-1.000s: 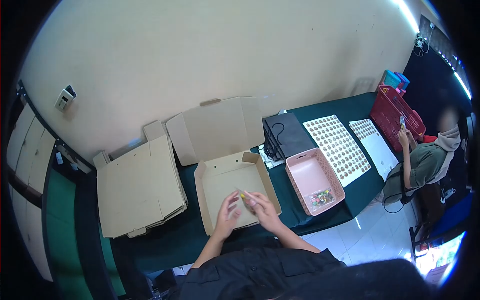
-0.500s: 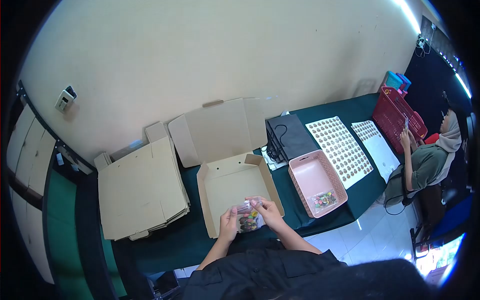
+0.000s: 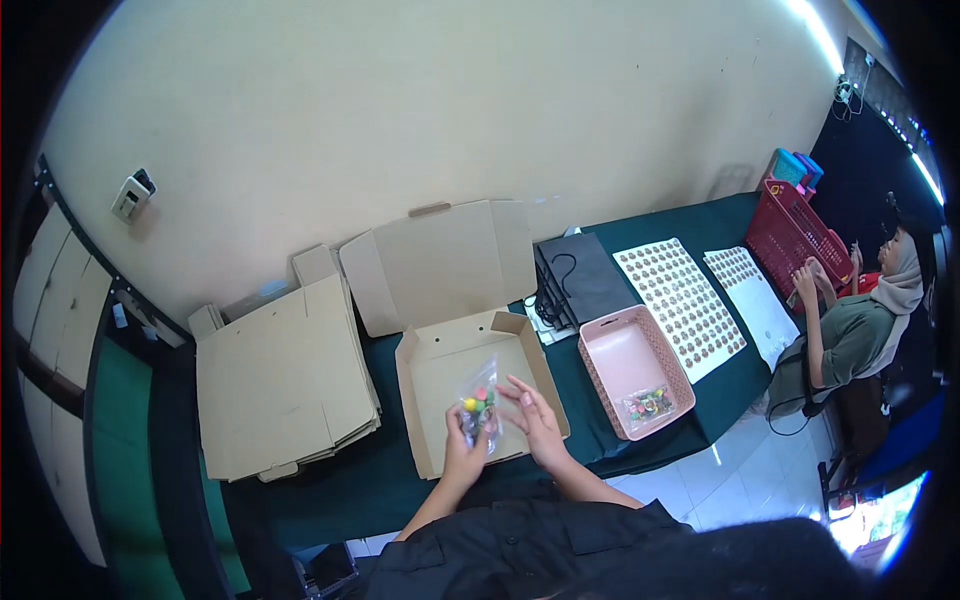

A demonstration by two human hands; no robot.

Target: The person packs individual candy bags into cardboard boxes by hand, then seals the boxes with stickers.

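Observation:
Over the front of an open cardboard box [image 3: 465, 352], my left hand [image 3: 464, 452] grips a clear plastic bag [image 3: 479, 396] by its lower part. Small colourful pieces, yellow, pink, green and dark, show through the plastic; their kind is too small to tell. My right hand [image 3: 540, 425] is just right of the bag, its fingers apart and holding nothing. The box's lid stands raised against the wall. To the right, a pink basket [image 3: 618, 355] has a similar bag of colourful pieces [image 3: 648, 404] in its near end.
Flattened cardboard boxes [image 3: 270, 385] are stacked on the left. Black paper bags [image 3: 588, 280], a sticker sheet [image 3: 680, 305] and a second, partly filled sheet [image 3: 750, 300] lie to the right. Beyond them are a dark red basket [image 3: 790, 235] and a seated person [image 3: 850, 330].
My right hand has let go of the bag and opened. The bag, in my left hand, has turned more upright. The person at right has shifted their hands.

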